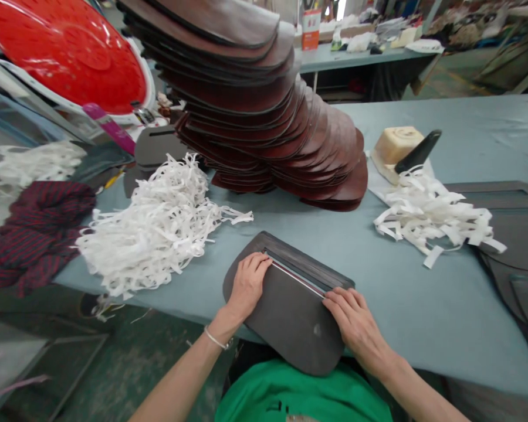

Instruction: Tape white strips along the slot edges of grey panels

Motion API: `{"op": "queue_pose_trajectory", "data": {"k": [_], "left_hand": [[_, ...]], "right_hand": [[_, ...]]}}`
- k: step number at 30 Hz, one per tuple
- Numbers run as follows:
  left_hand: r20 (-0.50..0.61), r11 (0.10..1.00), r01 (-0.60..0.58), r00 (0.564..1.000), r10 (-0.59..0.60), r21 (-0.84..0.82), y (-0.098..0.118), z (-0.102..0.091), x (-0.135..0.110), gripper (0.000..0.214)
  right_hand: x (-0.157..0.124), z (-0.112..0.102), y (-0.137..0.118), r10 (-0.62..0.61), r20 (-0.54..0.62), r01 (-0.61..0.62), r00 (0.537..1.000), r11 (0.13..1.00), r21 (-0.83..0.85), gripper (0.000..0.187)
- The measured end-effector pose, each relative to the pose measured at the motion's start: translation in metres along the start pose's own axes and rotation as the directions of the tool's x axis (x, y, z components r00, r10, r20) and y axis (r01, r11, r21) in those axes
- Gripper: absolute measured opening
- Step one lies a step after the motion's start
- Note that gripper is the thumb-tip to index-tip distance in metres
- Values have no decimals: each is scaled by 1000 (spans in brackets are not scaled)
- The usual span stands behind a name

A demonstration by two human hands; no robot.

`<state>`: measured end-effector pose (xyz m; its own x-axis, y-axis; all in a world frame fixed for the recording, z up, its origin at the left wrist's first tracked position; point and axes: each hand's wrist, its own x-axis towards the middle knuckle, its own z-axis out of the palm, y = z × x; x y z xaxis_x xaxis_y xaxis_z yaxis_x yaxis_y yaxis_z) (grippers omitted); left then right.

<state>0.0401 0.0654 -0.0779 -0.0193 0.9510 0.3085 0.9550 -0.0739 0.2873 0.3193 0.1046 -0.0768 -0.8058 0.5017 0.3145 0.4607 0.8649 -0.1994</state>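
A dark grey leather-like panel (299,316) with rounded corners lies at the table's front edge, overhanging toward my green shirt. Near its far side runs a long narrow slot, and a thin white strip (297,277) lies along the slot's near edge. My left hand (247,284) has its fingers closed at the strip's left end, its palm over the panel. At the right end, the bent fingers of my right hand (356,322) press together on the strip and panel. Both thumbs are mostly hidden.
A tall leaning stack of brown leather pieces (264,117) stands beyond the panel. White strips lie in a large heap (154,228) to the left and a smaller heap (431,211) to the right, near a black-handled tool (418,151). Dark panels (510,228) lie far right.
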Motion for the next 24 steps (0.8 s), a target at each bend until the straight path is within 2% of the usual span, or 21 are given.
{"op": "queue_pose_trajectory", "data": {"k": [3,6,8,10,13,15,17,19,21,24], "left_hand": [[127,997,-51,990,58,-58,38,-7,-4,35],[209,993,-60,975,80,-100,72,-13,-13,72],[229,992,-55,970,79,-113,80,-16,-16,79],[238,992,-38,969,65,-117,76,-19,-14,75],[212,995,22,977,-1,-94,58,-26,-6,72],[188,996,63,981,-51,-64,46,-31,1,63],[187,997,69,980,-60,-42,37,-34,7,50],[192,998,44,981,-37,-34,29,-34,11,40],[187,999,18,982,-11,-38,21,-31,14,40],[172,996,-18,985,32,-84,9,-23,19,41]], "right_hand": [[0,1,2,0,20,0,1000,1000,13,29],[1,3,5,1,-8,-1,1000,1000,17,28],[2,5,4,6,-62,-5,998,1000,13,28],[2,10,-2,22,-116,-22,993,1000,5,27],[5,21,-24,56,-189,-50,980,998,36,28],[9,29,-40,8,-210,13,978,995,100,27],[15,35,-47,-93,-230,122,969,986,115,24],[23,35,-43,-132,-244,147,961,988,48,21],[32,31,-32,-73,-276,70,958,997,-18,19],[49,24,-18,-11,-214,28,977,996,79,14]]}}
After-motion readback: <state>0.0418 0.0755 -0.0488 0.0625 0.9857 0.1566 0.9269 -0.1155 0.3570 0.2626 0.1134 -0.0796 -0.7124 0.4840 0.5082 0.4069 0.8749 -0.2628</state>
